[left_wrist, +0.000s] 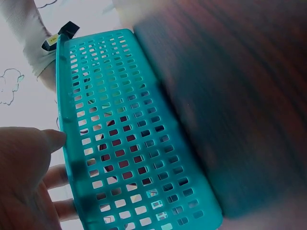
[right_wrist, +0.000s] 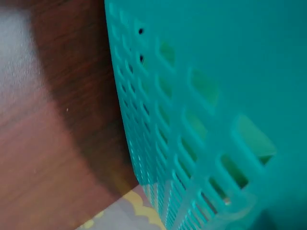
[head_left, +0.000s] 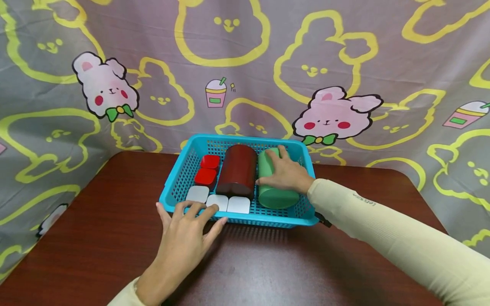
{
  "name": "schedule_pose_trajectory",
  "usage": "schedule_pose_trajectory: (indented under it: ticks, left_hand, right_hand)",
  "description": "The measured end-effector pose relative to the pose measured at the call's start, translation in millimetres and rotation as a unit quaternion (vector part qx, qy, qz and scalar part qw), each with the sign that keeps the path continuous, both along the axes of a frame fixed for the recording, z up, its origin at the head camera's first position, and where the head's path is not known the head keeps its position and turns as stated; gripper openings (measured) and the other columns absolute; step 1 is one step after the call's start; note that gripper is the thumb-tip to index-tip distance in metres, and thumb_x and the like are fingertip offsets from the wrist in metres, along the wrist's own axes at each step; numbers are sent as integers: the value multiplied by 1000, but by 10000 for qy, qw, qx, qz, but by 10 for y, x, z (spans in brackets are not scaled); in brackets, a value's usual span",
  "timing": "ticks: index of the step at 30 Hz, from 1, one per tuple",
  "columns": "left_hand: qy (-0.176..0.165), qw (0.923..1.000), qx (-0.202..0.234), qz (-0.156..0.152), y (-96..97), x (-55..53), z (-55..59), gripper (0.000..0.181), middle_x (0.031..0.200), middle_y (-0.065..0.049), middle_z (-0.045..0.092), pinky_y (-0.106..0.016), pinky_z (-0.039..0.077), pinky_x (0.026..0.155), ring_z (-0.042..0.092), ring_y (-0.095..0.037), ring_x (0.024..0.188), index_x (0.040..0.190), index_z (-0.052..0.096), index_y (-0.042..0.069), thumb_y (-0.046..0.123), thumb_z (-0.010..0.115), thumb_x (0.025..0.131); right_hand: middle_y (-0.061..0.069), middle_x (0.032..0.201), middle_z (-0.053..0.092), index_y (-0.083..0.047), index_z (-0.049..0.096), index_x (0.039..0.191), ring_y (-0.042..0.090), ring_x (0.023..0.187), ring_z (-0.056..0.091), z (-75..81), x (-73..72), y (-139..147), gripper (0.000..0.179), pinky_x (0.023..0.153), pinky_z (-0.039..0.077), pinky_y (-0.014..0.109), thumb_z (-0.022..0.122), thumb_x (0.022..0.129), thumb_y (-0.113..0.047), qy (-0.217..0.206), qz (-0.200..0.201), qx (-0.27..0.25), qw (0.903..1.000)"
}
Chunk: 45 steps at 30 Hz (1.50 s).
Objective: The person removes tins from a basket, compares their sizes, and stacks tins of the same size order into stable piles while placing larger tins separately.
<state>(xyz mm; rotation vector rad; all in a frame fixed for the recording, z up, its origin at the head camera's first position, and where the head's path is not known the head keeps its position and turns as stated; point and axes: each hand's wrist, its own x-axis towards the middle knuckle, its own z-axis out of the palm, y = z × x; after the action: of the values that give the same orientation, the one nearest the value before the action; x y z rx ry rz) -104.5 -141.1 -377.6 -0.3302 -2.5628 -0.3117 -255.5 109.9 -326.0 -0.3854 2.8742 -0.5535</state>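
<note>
A turquoise plastic basket [head_left: 180, 168] with slotted walls stands on the table. My left hand [head_left: 187, 236] grips its front rim near the left corner, fingers over the edge. In the left wrist view the thumb [left_wrist: 53, 140] lies against the rim from outside. My right hand [head_left: 287, 172] reaches into the basket and holds a light green cylindrical container [head_left: 277, 199] lying along the right side, its fingers spread over the top. Beside it lies a dark brown-red container [head_left: 237, 170]. Only the basket's wall [right_wrist: 192, 124] and green behind its slots show in the right wrist view.
Two red-topped containers [head_left: 206, 176] sit at the basket's left, and three white-topped ones [head_left: 217, 202] line its front. The dark wooden table [head_left: 95, 208] ends at a patterned curtain [head_left: 245, 85] behind.
</note>
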Motion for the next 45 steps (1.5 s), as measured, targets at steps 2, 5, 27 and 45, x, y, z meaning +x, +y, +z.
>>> schedule_pose_trajectory:
  ticks: [2,5,27,45]
  left_hand:
    - [-9,10000,3,-8,1,1,-4,32,106,-9,77,-95,16,101,63,-39,110,112,80,22,49,75,94]
    - [-8,10000,1,-1,1,-1,-9,33,106,-9,77,-95,16,101,63,-39,110,112,80,22,49,76,93]
    - [-122,9999,4,73,12,9,8,33,106,-9,77,-94,15,102,63,-39,112,112,80,22,49,77,93]
    - [-114,9999,-1,77,18,13,-2,34,107,-9,77,-94,15,103,63,-40,112,112,80,21,49,78,92]
  right_hand:
    - [22,175,4,-19,23,167,56,131,56,-11,-2,2,96,101,51,69,72,91,-52,14,-34,-85,10000]
    - [21,175,5,-19,24,167,54,137,51,-22,-4,3,96,102,49,70,74,91,-48,10,-77,-187,9998]
    - [21,172,15,-24,27,167,48,133,51,17,-29,33,101,98,54,63,82,85,-46,-131,108,-377,9991]
    - [18,176,6,-30,29,167,51,143,39,255,73,185,100,96,55,62,84,84,-44,315,-39,-827,9961]
